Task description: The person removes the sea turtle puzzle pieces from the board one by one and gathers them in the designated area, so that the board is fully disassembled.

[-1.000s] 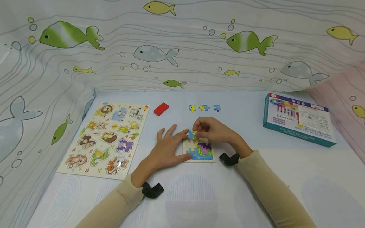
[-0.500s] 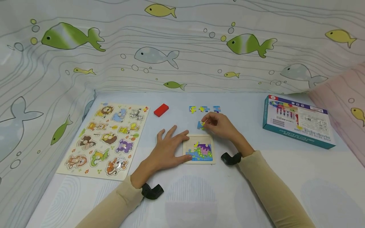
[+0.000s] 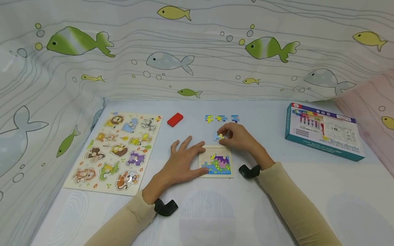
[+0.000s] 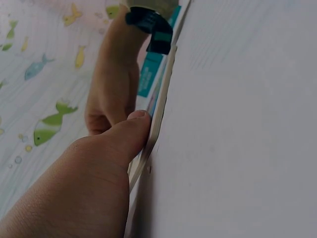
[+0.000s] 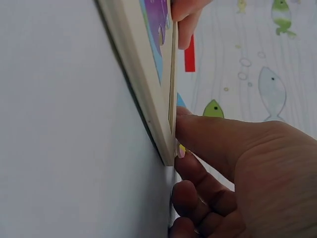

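Observation:
A small wooden puzzle tray lies in front of me, its lower part filled with blue, green and purple pieces and its upper part showing bare wood. My left hand is spread at the tray's left side, thumb on the lower left corner and a fingertip at the upper left. The left wrist view shows that thumb on the frame's edge. Just beyond the tray's far edge, my right hand pinches a blue and yellow puzzle piece, partly hidden by its fingers.
Three loose puzzle pieces lie in a row behind the tray. Left of them is a red block. A wooden animal board lies at the left, and a flat teal-edged box at the back right.
My right hand has drawn the puzzle piece from over the tray's upper left to beyond its far edge, where the piece's tilt has altered slightly. The left hand stays on the tray.

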A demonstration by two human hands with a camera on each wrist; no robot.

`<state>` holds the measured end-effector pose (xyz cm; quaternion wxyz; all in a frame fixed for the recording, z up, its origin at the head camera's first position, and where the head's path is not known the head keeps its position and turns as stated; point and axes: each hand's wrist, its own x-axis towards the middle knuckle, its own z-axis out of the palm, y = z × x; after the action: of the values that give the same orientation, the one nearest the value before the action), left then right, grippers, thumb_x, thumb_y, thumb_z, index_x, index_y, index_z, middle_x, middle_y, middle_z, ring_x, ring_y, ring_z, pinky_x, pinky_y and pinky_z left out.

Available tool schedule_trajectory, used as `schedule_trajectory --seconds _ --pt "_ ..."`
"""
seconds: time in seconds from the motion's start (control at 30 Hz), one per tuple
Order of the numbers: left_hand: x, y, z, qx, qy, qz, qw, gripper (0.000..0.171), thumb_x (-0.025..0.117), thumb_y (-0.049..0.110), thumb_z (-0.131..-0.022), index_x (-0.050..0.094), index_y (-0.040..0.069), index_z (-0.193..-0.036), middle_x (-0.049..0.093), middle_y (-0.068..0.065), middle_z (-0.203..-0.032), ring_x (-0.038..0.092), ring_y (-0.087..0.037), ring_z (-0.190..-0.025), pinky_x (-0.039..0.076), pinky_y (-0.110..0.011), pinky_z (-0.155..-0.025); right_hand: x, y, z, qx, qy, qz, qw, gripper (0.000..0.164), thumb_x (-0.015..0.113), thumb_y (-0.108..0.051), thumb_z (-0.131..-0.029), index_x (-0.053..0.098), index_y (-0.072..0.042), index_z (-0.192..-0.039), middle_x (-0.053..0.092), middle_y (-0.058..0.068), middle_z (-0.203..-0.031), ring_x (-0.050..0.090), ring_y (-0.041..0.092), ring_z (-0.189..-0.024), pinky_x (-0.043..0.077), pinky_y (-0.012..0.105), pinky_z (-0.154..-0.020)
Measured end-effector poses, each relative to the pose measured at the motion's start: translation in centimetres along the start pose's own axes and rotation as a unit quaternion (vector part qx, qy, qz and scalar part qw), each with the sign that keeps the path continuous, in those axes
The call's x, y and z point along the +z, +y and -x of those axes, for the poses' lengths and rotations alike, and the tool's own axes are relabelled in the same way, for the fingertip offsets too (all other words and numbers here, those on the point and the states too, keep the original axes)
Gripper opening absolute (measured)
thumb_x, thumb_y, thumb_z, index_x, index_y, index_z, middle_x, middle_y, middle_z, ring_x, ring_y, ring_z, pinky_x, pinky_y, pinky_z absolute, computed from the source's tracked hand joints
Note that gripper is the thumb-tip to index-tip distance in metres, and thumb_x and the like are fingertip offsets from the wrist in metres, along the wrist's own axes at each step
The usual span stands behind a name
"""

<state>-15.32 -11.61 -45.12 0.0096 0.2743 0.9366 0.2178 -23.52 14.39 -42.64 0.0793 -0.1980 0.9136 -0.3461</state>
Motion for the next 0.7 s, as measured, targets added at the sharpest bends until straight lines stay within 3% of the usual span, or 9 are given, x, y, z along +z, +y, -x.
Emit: schedule_trajectory --seconds 0.37,0.7 --pt "-0.1 0.0 0.1 0.004 0.005 -0.009 0.9999 0.069 0.064 0.067 -0.087 0.056 0.026 -0.142 0.042 0.009 -0.162 0.018 -0.033 -0.158 0.007 -0.064 -0.120 0.0 -0.5 -1.3 -0.051 -0.024 0.049 0.997 0.032 0.076 -0.018 -0.090 0.074 -0.011 -0.121 0.067 0.006 -0.099 0.056 0.019 -0.085 0.047 0.031 -0.074" --pt "-0.2 0.0 0.3 0.011 0.008 -0.001 0.9999 0.069 0.065 0.066 -0.088 0.056 0.025 -0.142 0.041 0.009 -0.162 0.018 -0.034 -0.158 0.006 -0.064 -0.120 -0.1 -1.5 -3.4 -0.022 -0.059 0.068 0.996 0.033 0.073 -0.020 -0.093 0.072 -0.014 -0.126 0.065 0.005 -0.088 0.054 0.018 -0.079 0.044 0.028 -0.069"
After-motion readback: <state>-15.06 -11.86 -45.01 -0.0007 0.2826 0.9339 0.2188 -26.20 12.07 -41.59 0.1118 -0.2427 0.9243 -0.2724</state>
